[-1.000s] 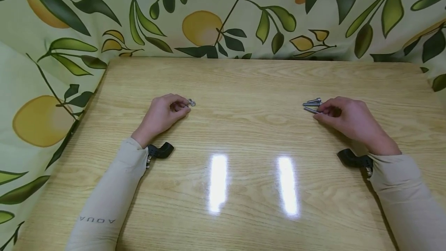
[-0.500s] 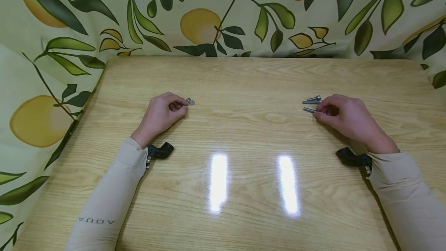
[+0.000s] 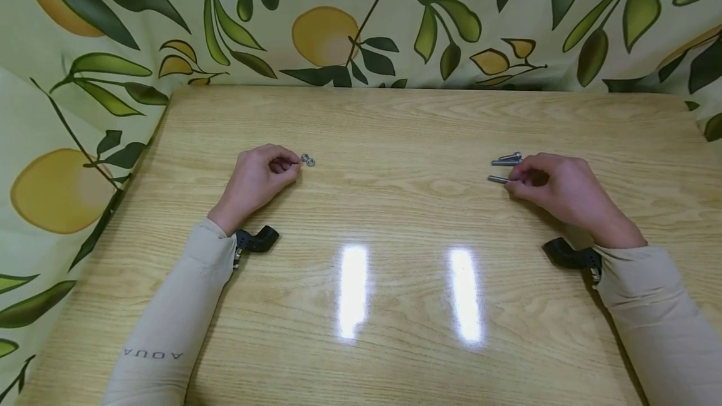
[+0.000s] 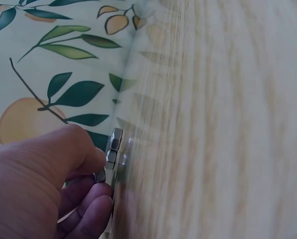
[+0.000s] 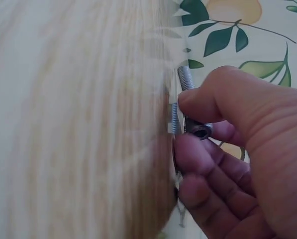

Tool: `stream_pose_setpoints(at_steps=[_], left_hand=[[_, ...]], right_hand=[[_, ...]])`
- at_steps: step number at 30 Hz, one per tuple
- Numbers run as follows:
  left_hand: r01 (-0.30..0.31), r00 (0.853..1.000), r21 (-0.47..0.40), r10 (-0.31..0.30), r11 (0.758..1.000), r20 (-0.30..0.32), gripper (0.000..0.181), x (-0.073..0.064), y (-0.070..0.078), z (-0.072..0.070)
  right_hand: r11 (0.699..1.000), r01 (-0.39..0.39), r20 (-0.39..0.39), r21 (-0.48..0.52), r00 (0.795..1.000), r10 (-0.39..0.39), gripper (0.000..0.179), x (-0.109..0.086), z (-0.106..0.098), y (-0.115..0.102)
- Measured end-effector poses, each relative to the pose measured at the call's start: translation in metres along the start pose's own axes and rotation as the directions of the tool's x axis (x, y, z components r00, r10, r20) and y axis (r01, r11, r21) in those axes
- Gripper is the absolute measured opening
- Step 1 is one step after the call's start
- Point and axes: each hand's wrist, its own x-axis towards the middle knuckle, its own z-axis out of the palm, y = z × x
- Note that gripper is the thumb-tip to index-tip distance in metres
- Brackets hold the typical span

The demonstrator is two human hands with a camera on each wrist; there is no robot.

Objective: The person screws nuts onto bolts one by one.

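Note:
In the head view my left hand (image 3: 261, 175) is at the left of the table, its thumb and fingertips close together. The left wrist view shows it pinching a small metal nut (image 4: 99, 176). Two more hex nuts (image 3: 308, 160) lie just beyond those fingertips. On the right, my right hand (image 3: 558, 190) pinches a metal bolt (image 3: 499, 179), whose threaded end points left. Its socket head (image 5: 202, 131) shows between the fingers in the right wrist view. Two other bolts (image 3: 506, 159) lie behind the held one, partly hidden by the fingers.
The wooden table (image 3: 406, 205) reaches back to a leaf-and-fruit patterned cloth (image 3: 242, 11), which also hangs along the left side. Two bright light reflections lie on the tabletop. Black wrist cameras (image 3: 258, 239) sit under both sleeves.
My left hand has drawn slightly back and left, away from the two nuts. My right hand has shifted the held bolt a little apart from the other two.

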Motion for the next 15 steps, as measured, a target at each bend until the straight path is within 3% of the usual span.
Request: stream_pose_setpoints(at_steps=[8, 12, 15], left_hand=[[-0.006, 1.000, -0.038, 0.005, 0.999, -0.030, 0.016, -0.0004, 0.0031, -0.0010], [-0.005, 0.999, -0.082, 0.001, 0.997, -0.052, 0.016, -0.0007, 0.0048, -0.0007], [0.000, 0.998, -0.130, -0.008, 0.992, -0.059, 0.016, 0.0003, 0.0056, 0.0012]], right_hand=[[0.989, -0.099, 0.025, 0.111, 0.995, 0.097, 0.016, 0.0003, -0.0011, -0.0026], [0.966, -0.183, 0.065, 0.180, 0.983, 0.174, 0.020, 0.0005, -0.0018, -0.0016], [0.934, -0.248, 0.120, 0.258, 0.967, 0.223, 0.027, 0.0002, -0.0021, 0.0007]])
